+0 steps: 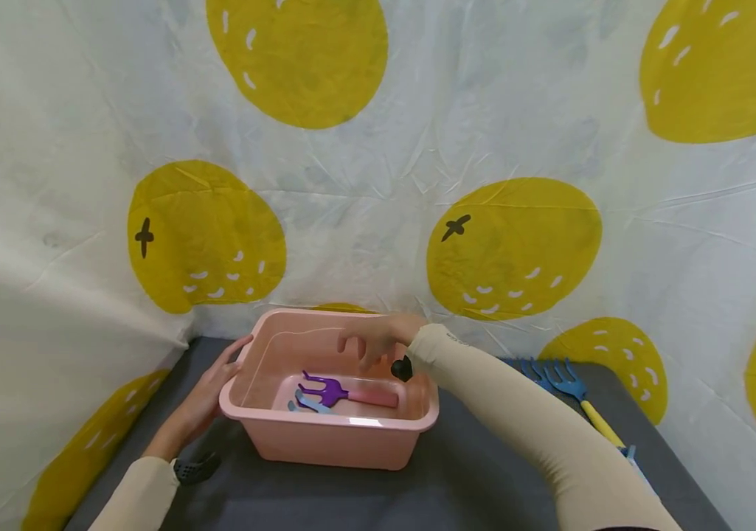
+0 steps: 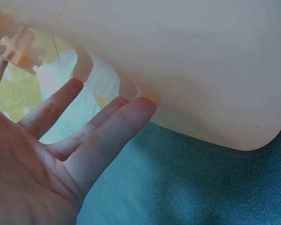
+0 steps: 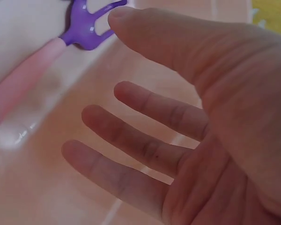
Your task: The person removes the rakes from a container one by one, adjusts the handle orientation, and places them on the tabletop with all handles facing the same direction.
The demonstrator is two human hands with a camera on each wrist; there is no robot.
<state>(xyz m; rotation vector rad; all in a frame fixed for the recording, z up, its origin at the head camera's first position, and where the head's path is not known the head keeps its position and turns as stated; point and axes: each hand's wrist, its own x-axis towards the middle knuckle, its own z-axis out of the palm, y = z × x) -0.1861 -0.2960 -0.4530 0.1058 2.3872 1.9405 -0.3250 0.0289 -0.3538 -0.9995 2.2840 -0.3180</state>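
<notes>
A pink plastic basin [image 1: 331, 442] stands on the dark table. Inside it lie a purple hand rake [image 1: 324, 391] with a pink handle and a light blue tool [image 1: 311, 403], mostly hidden by the front wall. My left hand [image 1: 208, 391] rests on the basin's left rim; in the left wrist view its spread fingertips [image 2: 147, 105] touch the outer wall. Over the basin's right part hangs my right hand [image 1: 380, 339], holding nothing. The right wrist view shows its loosely extended fingers [image 3: 140, 103] above the rake's handle side.
At the table's right side lie blue forked garden tools [image 1: 566, 380], one with a yellow handle [image 1: 602, 424], partly behind my right forearm. A white cloth with yellow fruit shapes [image 1: 364, 251] hangs behind the table [image 1: 484, 472] and along its left side.
</notes>
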